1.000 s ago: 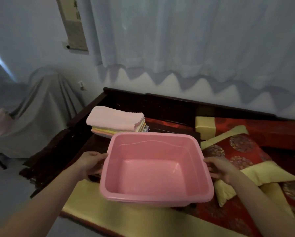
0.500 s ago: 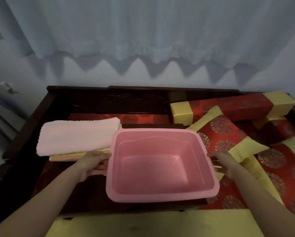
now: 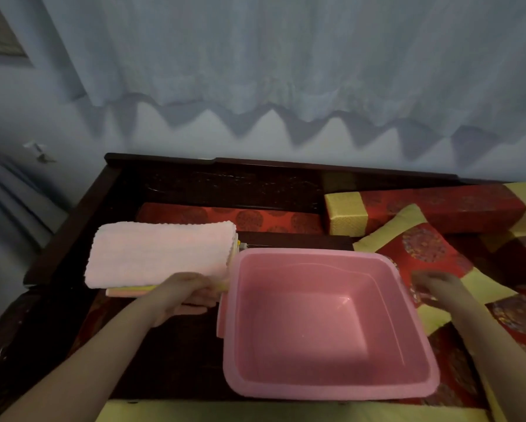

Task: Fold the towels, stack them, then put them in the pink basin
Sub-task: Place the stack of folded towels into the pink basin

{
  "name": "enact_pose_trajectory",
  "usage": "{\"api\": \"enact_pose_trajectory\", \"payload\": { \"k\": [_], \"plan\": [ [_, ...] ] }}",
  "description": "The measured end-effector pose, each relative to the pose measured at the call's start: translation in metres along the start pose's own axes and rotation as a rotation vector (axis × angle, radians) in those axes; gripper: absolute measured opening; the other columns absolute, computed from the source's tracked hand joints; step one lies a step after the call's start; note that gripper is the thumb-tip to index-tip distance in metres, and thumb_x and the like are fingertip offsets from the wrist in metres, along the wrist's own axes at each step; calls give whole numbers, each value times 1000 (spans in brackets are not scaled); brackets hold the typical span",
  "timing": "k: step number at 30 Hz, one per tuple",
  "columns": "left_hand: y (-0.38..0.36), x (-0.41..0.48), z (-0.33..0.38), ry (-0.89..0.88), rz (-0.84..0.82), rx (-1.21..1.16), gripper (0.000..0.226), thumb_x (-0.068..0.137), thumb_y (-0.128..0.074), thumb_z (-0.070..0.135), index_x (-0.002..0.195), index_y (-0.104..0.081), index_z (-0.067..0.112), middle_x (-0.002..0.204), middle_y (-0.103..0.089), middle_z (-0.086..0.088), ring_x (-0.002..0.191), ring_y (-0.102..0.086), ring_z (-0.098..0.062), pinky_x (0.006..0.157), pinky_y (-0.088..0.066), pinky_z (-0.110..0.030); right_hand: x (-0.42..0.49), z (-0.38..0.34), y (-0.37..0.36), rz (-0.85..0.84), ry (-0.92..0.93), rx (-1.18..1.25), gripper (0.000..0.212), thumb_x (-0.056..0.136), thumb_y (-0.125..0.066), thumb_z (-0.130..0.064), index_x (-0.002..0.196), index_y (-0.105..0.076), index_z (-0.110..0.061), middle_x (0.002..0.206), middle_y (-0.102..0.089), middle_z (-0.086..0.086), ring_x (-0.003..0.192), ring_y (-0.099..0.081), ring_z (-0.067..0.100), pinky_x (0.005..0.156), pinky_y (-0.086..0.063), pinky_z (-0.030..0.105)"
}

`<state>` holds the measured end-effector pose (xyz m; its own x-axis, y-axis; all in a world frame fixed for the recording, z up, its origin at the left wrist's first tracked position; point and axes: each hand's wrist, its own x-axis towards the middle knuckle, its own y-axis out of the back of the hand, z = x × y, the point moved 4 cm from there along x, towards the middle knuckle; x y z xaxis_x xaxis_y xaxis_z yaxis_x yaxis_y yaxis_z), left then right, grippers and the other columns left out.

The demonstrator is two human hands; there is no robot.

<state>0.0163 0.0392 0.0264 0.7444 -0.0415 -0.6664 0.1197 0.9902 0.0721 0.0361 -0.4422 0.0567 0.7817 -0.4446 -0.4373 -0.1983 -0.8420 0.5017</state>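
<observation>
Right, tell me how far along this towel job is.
Done: the towels lie folded and stacked, pink on top, left of the pink basin. In hand: the left hand is at the stack's near corner; the right hand hovers beside the basin's rim. Left: the basin is empty, so the stack must go in.

No text, label, brand, number or sign can be read anywhere in the view. Round medallion patterns are seen on the red cushions (image 3: 423,248), but no characters can be made out in them.
</observation>
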Motion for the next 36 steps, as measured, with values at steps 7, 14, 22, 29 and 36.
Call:
{"api": "enact_pose_trajectory", "payload": {
  "k": [7,14,22,29,36],
  "plan": [
    [124,16,55,-141,183,-240,19,91,-58,23,97,-66,8,88,-75,-8,77,-72,-19,71,-57,-30,-27,-150,-157,-406,191,307,28,85,-63,-13,113,-65,-12,110,-67,7,105,-62,18,85,-51,31],
    [253,49,32,-208,616,-111,74,73,-79,33,135,-45,10,133,-52,-11,116,-53,-25,100,-42,-37,-38,-173,-341,-549,26,-119,99,57,-84,-48,138,-40,-10,132,-48,3,120,-49,22,96,-42,33],
    [266,102,-34,142,161,-202,90,66,-83,32,140,-38,10,105,-64,-9,95,-60,-26,93,-44,-40,-41,-156,-413,-505,-120,-529,54,92,-58,-33,136,-45,-5,146,-42,8,131,-43,19,100,-32,21],
    [267,130,-46,203,-58,-357,62,70,-70,35,125,-57,8,118,-66,-15,111,-60,-30,103,-42,-46,-32,-149,-421,-514,-207,-604,61,90,-60,-36,137,-40,-4,143,-42,13,126,-46,26,97,-39,30],
    [273,137,-52,219,-90,-387,50,78,-69,30,119,-61,3,108,-72,-15,107,-63,-31,93,-49,-44,-28,-144,-425,-511,-309,-559,59,85,-66,-37,133,-48,-8,139,-47,12,126,-48,28,97,-40,32]
  ]
}}
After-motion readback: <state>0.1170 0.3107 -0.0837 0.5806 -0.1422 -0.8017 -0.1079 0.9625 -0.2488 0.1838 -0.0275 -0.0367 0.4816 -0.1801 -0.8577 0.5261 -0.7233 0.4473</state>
